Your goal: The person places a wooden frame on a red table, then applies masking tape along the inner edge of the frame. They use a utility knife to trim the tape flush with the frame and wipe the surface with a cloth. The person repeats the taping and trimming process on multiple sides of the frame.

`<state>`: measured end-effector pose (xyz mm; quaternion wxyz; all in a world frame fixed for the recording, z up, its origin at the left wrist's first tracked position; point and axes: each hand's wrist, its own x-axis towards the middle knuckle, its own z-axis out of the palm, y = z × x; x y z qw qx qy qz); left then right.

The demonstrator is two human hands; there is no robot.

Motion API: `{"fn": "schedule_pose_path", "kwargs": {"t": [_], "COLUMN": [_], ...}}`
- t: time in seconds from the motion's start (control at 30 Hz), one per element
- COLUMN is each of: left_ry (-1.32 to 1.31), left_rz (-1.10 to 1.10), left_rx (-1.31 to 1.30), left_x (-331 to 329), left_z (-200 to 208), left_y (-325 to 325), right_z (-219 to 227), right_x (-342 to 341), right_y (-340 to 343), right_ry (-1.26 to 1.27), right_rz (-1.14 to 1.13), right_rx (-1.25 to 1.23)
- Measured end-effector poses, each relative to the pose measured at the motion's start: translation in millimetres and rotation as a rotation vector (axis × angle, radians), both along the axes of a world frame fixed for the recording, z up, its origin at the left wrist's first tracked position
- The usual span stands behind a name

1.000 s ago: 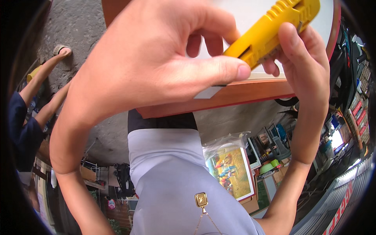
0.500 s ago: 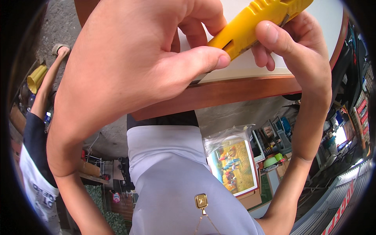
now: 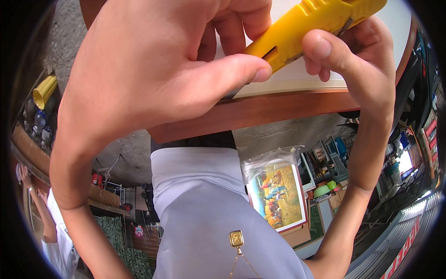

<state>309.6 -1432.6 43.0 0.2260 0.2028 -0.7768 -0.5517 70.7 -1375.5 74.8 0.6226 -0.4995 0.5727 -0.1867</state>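
Observation:
A yellow utility knife is held slantwise between my two hands, over a white board with a brown wooden edge. My left hand pinches the knife's lower left end between thumb and fingers. My right hand grips its other end, the thumb lying along the near side and the fingers curled behind. A dark slot shows near the left end, and a small dark metal part near the right. Below my left thumb a grey sliver shows, partly hidden; I cannot tell whether it belongs to the knife.
Behind my torso, a framed colourful picture in clear plastic leans among stacked frames and boxes. On the left are a yellow container, bottles and wooden boards. Another person's arm shows at the far left rim. Dark items crowd the right side.
The knife and both hands have shifted slightly, the right hand a little to the right. At the far left, the other person's arm has swung away from the floor and lower in the picture.

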Motion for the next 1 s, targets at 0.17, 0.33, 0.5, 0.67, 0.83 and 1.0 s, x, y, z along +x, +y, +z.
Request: {"fn": "schedule_pose_path", "kwargs": {"t": [0.17,0.33,0.5,0.67,0.83,1.0], "left_ry": [0.046,0.064,-0.035,-0.001,0.105,0.104], "left_rz": [-0.022,-0.066,-0.102,-0.103,-0.078,-0.099], "left_rx": [-0.052,-0.07,-0.049,-0.096,-0.052,-0.091], "left_x": [2,4,11,12,9,9], "left_z": [0,-3,-3,-10,-4,-7], "left_y": [-4,-9,-6,-6,-5,-4], "right_z": [-6,-5,-6,-9,-10,-7], "right_x": [0,-7,-21,-14,-10,-9], "right_y": [11,8,18,22,13,9], "right_ry": [-0.048,-0.124,-0.115,-0.054,-0.121,-0.131], "right_rz": [-0.004,0.012,-0.058,-0.09,0.028,0.101], "right_rx": [-0.241,-0.175,-0.199,-0.21,-0.226,-0.26]}}
